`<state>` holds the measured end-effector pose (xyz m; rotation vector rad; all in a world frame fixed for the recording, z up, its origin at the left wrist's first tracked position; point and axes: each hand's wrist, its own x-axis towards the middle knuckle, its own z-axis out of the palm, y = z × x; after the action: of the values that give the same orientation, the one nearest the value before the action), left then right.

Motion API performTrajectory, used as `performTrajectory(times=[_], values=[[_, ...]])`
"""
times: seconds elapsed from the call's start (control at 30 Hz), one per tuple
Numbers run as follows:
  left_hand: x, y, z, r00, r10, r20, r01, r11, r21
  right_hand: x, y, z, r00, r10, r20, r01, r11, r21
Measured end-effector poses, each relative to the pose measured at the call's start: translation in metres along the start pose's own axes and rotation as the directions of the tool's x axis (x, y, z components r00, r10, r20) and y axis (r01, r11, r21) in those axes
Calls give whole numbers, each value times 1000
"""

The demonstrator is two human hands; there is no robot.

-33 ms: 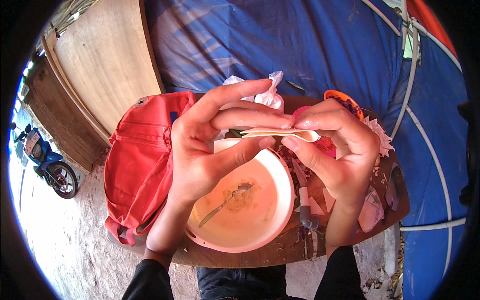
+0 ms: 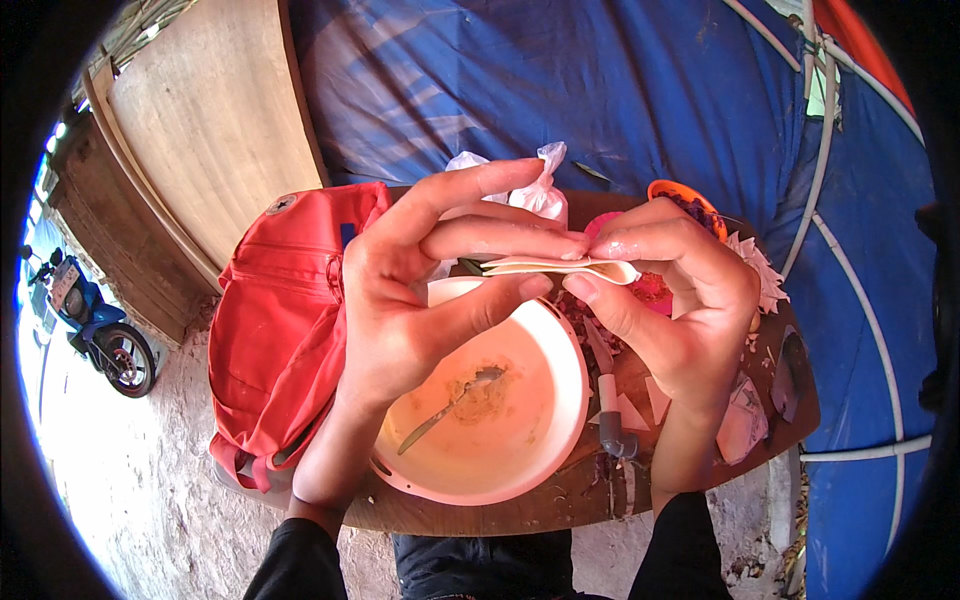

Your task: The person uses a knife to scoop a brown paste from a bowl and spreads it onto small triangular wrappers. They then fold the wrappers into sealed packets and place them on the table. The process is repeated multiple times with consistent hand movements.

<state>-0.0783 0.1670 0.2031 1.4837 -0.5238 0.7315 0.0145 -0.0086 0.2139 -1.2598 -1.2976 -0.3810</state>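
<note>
Left hand [image 2: 400, 290]: half-open, curved; one finger raised clear of the rest, fingertips above and thumb below, lightly pinching. Right hand [image 2: 695, 290]: fingers bent, thumb under, pinching. Fingertips of both nearly meet.

Folded wrapper [image 2: 560, 266], one: thin, pale, layered; held edge-on between the two hands, above the basin's far rim, its loop at the right hand's fingers, its loose ends toward the left.

Basin [image 2: 545, 420], one: pale, round, wide; below and between the hands. Contents: metal spoon [image 2: 445, 412], leaning, with brownish residue about its bowl.

Orange bowl [image 2: 722, 228], one: beyond the right hand; holds dark purple shreds.

Plastic bag [image 2: 546, 197], tied, white contents: beyond the left hand's fingertips.

Backpack [image 2: 280, 300], red: left of the left hand.

Pipe piece [image 2: 613, 435], white and grey, with scraps about it: nearer the wearer than the right hand.

Table [image 2: 470, 517], brown: under all these.

Room: blue tarp [image 2: 560, 80] beyond both hands; wooden board [image 2: 215, 100] and motorbike [image 2: 95, 310] off to the left hand's side.
</note>
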Motion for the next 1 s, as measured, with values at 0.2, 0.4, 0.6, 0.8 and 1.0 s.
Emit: performTrajectory(times=[0.2,0.4,0.6,0.8,1.0], values=[[0,4,-3,997,69,-28,-66,993,96,1,2,-1,1000,-14,-19,13,996,-88],[4,7,-17,928,269,258,-355,847,396,0,-6,-5,992,113,64,-105,988,-112],[0,2,-13,942,216,256,-313,838,446,-4,-13,0,965,256,52,-253,965,-71],[7,7,-14,890,300,343,-455,541,707,-4,-13,4,952,307,13,-307,951,36],[9,13,-12,853,369,369,-504,401,765,-2,-8,3,966,259,-18,-256,961,108]])
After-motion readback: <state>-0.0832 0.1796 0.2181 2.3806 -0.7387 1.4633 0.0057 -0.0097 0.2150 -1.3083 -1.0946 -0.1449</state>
